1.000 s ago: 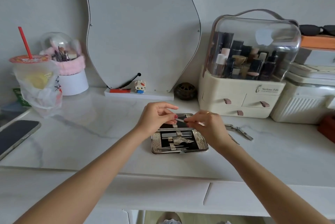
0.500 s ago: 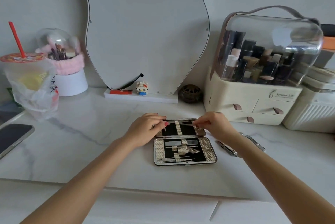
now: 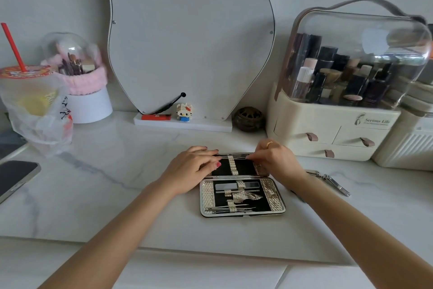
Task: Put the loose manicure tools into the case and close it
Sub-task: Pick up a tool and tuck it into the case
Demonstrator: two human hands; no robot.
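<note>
From where I'm watching, the case [image 3: 242, 195] lies open flat on the marble surface [image 3: 117, 183] and both hands are at its far half; right hand [image 3: 276, 160] fingers pinch a thin metal tool [image 3: 234, 155] along the far edge, left hand [image 3: 194, 169] rests flat with relaxed fingers holding that half down. I'd slide the slim rod straight under the woven elastic strap [image 3: 232, 164], keeping it level so it doesn't snag; clippers [image 3: 332, 182] remain loose at right, shiny steel against black lining and quilted gold trim.

Bare forearms; red-painted nails; gold ring on right hand [image 3: 276, 160].
</note>
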